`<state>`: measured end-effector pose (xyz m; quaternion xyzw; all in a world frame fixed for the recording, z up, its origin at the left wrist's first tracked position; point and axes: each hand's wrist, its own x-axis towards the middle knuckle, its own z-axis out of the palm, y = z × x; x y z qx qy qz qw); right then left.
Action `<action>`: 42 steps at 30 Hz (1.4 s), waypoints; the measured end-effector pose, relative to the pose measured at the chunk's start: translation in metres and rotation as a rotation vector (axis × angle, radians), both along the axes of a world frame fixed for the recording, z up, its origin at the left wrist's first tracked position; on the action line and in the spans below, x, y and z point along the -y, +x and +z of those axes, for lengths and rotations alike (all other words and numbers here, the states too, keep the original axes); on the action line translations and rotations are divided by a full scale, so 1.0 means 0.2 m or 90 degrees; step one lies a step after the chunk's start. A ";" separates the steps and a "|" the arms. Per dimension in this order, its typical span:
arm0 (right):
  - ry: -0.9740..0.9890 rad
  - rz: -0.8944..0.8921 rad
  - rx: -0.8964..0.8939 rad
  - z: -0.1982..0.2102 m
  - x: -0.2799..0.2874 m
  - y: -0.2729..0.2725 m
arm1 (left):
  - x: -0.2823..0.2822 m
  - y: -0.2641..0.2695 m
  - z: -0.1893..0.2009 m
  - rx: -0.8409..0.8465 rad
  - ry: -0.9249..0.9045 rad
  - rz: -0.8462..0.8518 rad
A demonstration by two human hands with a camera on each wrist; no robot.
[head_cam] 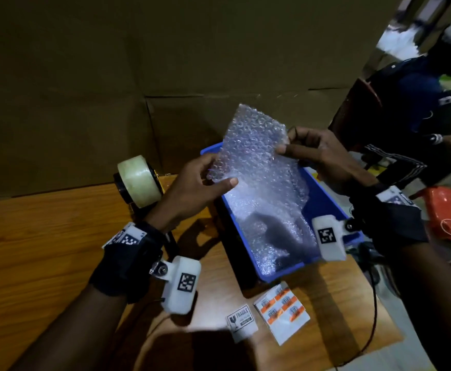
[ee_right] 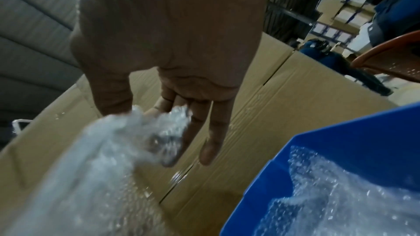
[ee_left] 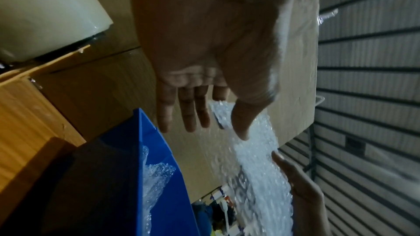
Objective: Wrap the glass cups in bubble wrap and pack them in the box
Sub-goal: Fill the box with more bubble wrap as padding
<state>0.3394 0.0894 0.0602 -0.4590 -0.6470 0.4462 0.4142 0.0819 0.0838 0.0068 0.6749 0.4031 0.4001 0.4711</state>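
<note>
Both hands hold one clear sheet of bubble wrap [head_cam: 253, 145] up in the air above the blue plastic bin [head_cam: 323, 194]. Left hand [head_cam: 192, 186] pinches the sheet's lower left edge between thumb and fingers; right hand [head_cam: 318, 151] pinches its right edge the same way. Between them the sheet stands nearly upright, translucent and covered in small round bubbles, catching pale highlights. More crumpled bubble wrap [head_cam: 269, 218] lies inside the bin, which sits on the wooden surface [head_cam: 45, 236] near a large roll of clear packing tape [head_cam: 138, 180]. Printed fragile labels [head_cam: 241, 319] lie nearer the person.
</note>
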 end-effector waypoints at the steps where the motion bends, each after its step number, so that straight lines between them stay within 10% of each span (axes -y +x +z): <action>1: -0.002 -0.001 -0.010 0.00 0.01 -0.01 | 0.01 -0.02 0.01 0.020 0.002 0.002; 14: -0.109 0.281 -0.031 -0.02 0.11 -0.53 | 0.32 -0.61 0.23 0.359 -0.113 0.113; 25: -0.144 0.223 -0.048 -0.04 0.33 -1.49 | 0.70 -1.38 0.25 0.258 -0.074 0.362; 42: -0.244 0.168 -0.131 -0.06 0.67 -2.54 | 1.19 -2.41 0.16 0.018 0.111 0.389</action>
